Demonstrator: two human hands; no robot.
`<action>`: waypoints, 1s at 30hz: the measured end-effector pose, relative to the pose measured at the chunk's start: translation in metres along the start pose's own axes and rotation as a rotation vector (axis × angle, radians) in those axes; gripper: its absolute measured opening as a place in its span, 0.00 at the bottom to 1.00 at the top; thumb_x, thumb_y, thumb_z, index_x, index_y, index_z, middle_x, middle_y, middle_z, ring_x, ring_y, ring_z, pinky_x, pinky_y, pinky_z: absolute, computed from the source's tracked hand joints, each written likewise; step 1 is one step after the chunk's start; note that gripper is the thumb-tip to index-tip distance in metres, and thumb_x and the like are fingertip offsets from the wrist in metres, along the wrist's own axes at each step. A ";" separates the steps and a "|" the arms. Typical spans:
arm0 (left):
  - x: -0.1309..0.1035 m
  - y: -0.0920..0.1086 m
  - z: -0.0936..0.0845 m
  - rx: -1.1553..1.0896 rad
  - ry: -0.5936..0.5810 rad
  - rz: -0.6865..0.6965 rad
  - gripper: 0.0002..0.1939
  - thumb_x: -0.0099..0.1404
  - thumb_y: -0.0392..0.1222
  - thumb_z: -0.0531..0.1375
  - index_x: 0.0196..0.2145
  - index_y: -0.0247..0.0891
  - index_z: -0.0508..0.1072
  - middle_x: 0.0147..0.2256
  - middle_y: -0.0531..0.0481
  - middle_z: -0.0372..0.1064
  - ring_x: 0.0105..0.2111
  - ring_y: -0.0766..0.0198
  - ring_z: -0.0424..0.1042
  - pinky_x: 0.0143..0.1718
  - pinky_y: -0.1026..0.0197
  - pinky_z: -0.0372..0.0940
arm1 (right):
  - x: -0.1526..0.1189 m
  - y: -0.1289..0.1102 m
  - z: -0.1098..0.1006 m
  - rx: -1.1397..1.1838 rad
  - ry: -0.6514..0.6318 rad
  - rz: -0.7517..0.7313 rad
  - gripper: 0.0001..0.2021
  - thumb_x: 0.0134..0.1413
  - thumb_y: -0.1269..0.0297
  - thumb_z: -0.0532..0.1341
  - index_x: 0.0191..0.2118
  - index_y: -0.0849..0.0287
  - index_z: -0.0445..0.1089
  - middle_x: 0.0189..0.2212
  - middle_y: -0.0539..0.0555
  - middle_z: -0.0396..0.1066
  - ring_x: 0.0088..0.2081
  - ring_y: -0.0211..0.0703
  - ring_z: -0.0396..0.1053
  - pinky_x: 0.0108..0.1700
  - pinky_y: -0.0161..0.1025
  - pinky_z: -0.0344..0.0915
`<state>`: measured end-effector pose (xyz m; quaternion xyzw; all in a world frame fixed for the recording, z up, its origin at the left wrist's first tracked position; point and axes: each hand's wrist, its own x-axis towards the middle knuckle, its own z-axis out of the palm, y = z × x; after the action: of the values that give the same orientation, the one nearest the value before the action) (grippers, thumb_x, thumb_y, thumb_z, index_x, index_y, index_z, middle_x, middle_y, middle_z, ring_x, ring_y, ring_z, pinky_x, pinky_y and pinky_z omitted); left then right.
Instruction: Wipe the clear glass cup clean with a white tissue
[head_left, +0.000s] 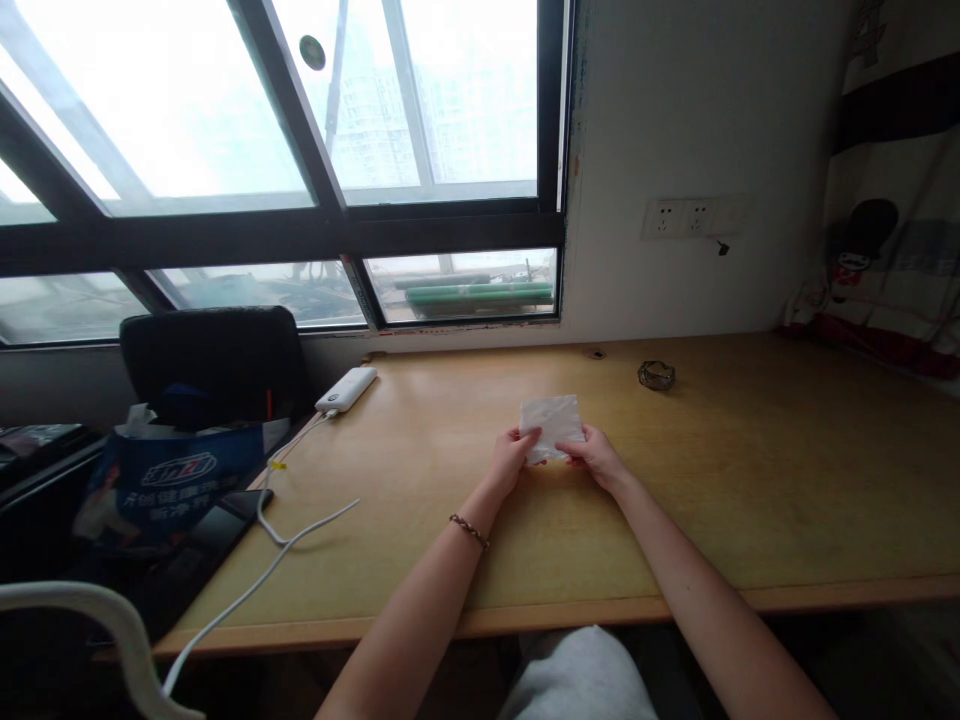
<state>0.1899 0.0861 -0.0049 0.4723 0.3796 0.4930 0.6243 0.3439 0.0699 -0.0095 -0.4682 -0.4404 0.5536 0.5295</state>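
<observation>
A small square of white paper or tissue (553,420) is held up above the middle of the wooden table, its lower edge slightly crumpled. My left hand (514,456) pinches its lower left side, with the thumb over the front and the other fingers behind. At the lower right side my right hand (598,455) grips it the same way, thumb on the front face. The fingers behind the sheet are mostly hidden. A braided bracelet circles my left wrist.
On the wooden table (420,560), a white power bank (347,390) with a white cable (307,533) lies at the left edge. A dark metal ring-shaped object (656,376) sits at the back right. A blue bag (169,480) and a black chair (214,350) stand left.
</observation>
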 end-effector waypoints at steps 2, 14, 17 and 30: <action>0.000 0.001 0.001 -0.023 0.029 -0.009 0.18 0.45 0.50 0.62 0.28 0.30 0.70 0.21 0.48 0.68 0.17 0.68 0.64 0.18 0.67 0.60 | 0.003 0.001 -0.002 0.013 0.062 -0.024 0.19 0.28 0.65 0.66 0.33 0.60 0.65 0.20 0.47 0.69 0.14 0.29 0.59 0.15 0.28 0.57; -0.001 -0.010 0.012 -0.288 -0.009 -0.008 0.20 0.45 0.40 0.64 0.37 0.31 0.68 0.38 0.41 0.69 0.35 0.58 0.70 0.35 0.57 0.65 | 0.005 0.001 -0.002 0.035 0.172 -0.080 0.19 0.28 0.61 0.65 0.32 0.60 0.64 0.19 0.47 0.67 0.14 0.30 0.58 0.14 0.28 0.53; -0.001 -0.009 0.013 -0.316 0.014 0.014 0.23 0.45 0.38 0.64 0.40 0.33 0.66 0.40 0.42 0.68 0.36 0.57 0.69 0.36 0.58 0.65 | 0.006 0.002 -0.002 0.063 0.201 -0.096 0.20 0.28 0.64 0.64 0.34 0.60 0.62 0.21 0.47 0.69 0.15 0.30 0.58 0.16 0.28 0.54; -0.006 -0.004 0.017 -0.421 -0.081 0.053 0.21 0.48 0.37 0.62 0.41 0.33 0.64 0.41 0.42 0.67 0.38 0.58 0.68 0.39 0.58 0.63 | -0.002 -0.002 0.006 -0.005 0.054 -0.005 0.24 0.30 0.61 0.66 0.38 0.60 0.62 0.23 0.49 0.69 0.16 0.32 0.61 0.14 0.28 0.53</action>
<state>0.2054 0.0762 -0.0046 0.3608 0.2303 0.5581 0.7109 0.3384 0.0681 -0.0062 -0.4831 -0.4286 0.5383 0.5414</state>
